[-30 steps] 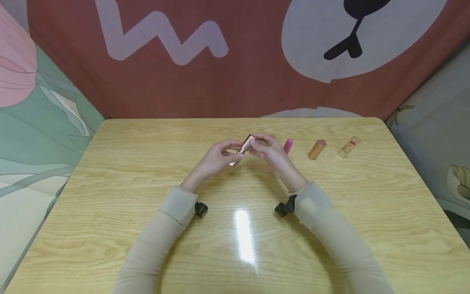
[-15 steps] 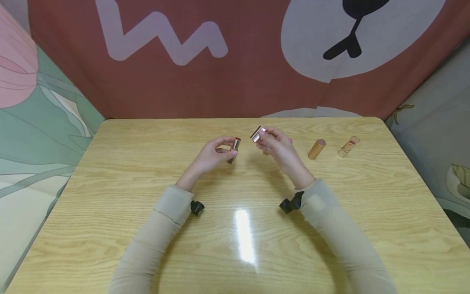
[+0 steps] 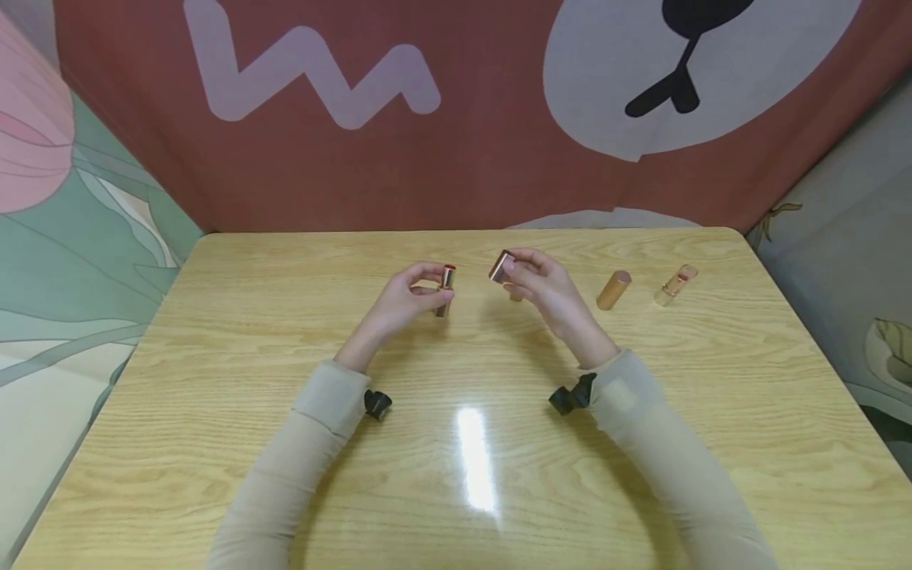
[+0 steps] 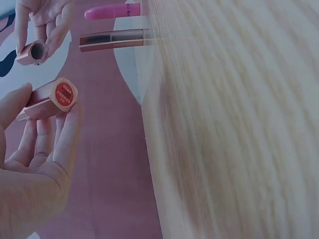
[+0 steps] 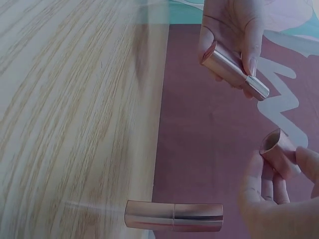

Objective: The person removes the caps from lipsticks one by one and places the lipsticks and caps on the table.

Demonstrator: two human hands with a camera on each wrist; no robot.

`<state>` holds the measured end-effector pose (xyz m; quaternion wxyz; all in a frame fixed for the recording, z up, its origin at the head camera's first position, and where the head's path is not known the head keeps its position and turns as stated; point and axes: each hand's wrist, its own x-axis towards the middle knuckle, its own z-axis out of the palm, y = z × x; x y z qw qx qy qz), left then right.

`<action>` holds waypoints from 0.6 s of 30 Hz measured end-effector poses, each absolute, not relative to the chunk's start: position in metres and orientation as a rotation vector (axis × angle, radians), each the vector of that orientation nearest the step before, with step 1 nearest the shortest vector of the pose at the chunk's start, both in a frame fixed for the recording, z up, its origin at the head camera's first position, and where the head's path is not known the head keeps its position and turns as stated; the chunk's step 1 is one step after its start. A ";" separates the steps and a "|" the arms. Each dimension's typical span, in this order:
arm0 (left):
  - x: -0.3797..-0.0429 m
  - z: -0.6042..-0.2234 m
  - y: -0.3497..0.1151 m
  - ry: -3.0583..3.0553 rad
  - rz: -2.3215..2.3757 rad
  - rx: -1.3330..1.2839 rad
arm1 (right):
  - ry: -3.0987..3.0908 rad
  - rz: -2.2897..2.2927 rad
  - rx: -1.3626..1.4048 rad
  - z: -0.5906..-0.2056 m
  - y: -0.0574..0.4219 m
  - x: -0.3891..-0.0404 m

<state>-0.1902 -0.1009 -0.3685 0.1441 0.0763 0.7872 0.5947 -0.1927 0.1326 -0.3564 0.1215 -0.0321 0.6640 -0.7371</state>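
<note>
In the head view my left hand (image 3: 399, 299) pinches an uncapped rose-gold lipstick (image 3: 446, 279) between thumb and fingers, held nearly upright with red at its top end. The left wrist view shows a round red label (image 4: 64, 93) on its base. Its narrower, shiny neck (image 5: 258, 88) is bare in the right wrist view. To the right, my right hand (image 3: 552, 289) pinches the lipstick's cap (image 3: 501, 267), tilted and apart from the lipstick. The cap's hollow mouth (image 5: 271, 140) is visible in the right wrist view. Both hands are above the table.
Another rose-gold lipstick (image 5: 174, 215) stands upright, mostly hidden behind my right hand in the head view. Near it is a pink tube (image 4: 112, 11). Farther right stand a gold tube (image 3: 614, 290) and a clear-capped lipstick (image 3: 676, 285) on the wooden table (image 3: 235, 356).
One second ago cap and lipstick were joined between both hands. The cap came off; my left hand moved left with the lipstick, my right hand moved right with the cap.
</note>
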 end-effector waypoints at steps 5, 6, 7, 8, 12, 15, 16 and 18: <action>-0.191 -0.369 -0.104 2.269 1.716 0.187 | 1.967 -2.125 -0.109 -0.356 0.135 -0.192; -0.191 -0.369 -0.105 2.271 1.714 0.181 | 1.981 -2.114 -0.117 -0.356 0.136 -0.192; -0.191 -0.368 -0.106 2.273 1.713 0.176 | 2.004 -2.096 -0.126 -0.357 0.137 -0.192; -0.191 -0.368 -0.107 2.275 1.712 0.173 | 2.026 -2.077 -0.137 -0.357 0.137 -0.192; -0.190 -0.368 -0.111 2.280 1.706 0.166 | 2.148 -1.955 -0.173 -0.359 0.139 -0.191; -0.189 -0.368 -0.116 2.300 1.693 0.165 | 2.209 -1.877 -0.188 -0.359 0.140 -0.190; -0.189 -0.369 -0.118 2.304 1.692 0.158 | 2.219 -1.860 -0.197 -0.359 0.140 -0.190; -0.188 -0.369 -0.122 2.316 1.686 0.146 | 2.239 -1.826 -0.207 -0.359 0.141 -0.190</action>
